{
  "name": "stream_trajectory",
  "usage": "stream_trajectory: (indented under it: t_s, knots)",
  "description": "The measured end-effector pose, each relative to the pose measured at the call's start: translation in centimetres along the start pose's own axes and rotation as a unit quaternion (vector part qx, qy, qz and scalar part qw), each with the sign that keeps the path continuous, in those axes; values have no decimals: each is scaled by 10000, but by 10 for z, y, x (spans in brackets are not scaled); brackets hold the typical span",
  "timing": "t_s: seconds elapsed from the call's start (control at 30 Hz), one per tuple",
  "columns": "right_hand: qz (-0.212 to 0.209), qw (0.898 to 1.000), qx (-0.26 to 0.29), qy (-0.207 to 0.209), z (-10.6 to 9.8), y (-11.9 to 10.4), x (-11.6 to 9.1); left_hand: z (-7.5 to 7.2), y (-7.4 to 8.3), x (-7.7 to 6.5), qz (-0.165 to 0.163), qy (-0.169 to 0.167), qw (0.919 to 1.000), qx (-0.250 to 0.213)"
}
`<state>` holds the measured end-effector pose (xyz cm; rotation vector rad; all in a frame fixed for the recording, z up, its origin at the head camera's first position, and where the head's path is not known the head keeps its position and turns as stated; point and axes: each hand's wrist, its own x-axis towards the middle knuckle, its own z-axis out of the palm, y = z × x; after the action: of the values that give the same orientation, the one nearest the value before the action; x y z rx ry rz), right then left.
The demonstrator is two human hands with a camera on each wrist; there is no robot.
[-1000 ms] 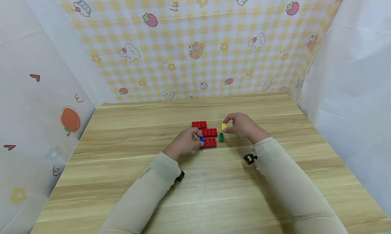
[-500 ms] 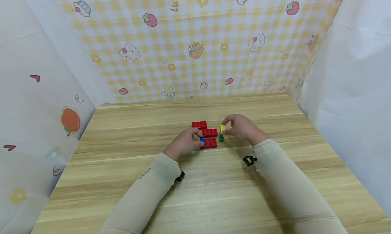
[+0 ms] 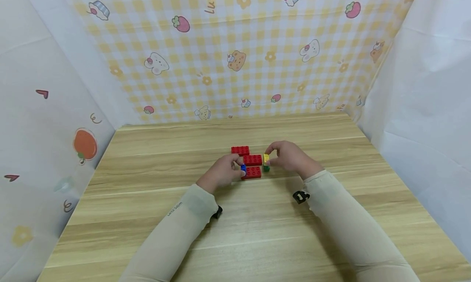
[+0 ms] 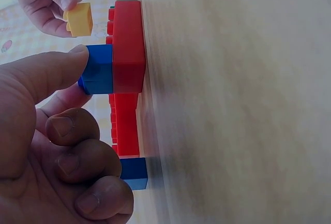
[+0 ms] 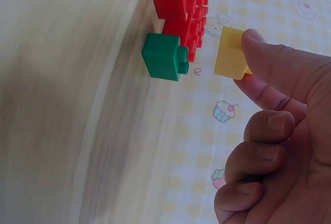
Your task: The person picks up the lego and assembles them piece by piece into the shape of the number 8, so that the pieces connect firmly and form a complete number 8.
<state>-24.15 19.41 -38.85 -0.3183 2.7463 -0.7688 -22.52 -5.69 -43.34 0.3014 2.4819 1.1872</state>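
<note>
My left hand [image 3: 222,171] pinches a small blue brick [image 4: 99,69] between thumb and index finger. That brick sits on the left end of the nearest red brick [image 3: 253,173], touching its top in the left wrist view. My right hand [image 3: 290,157] holds a yellow brick [image 5: 229,53] by thumb and index finger, the other fingers curled. It hangs above a green brick [image 5: 163,57], with a gap between them in the right wrist view. The green brick stands on the table at the right of the red bricks, partly covered in the head view.
A middle red brick [image 3: 252,160] and a far red brick [image 3: 240,150] lie stepped behind the nearest one. A second blue brick [image 4: 134,173] shows behind my left fingers. The wooden table [image 3: 243,241] ends at a patterned cloth [image 3: 272,77].
My right hand has moved slightly left and toward me, bringing the yellow brick from behind the green brick to above it. The left hand and its blue brick have stayed put.
</note>
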Motion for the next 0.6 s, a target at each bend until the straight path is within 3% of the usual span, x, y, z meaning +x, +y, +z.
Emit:
stream_trajectory:
  t_s: [0.6]
  knots:
    - [-123, 9998, 24, -133, 10, -7, -2, -2, -1, -1, 121, -25, 9999, -26]
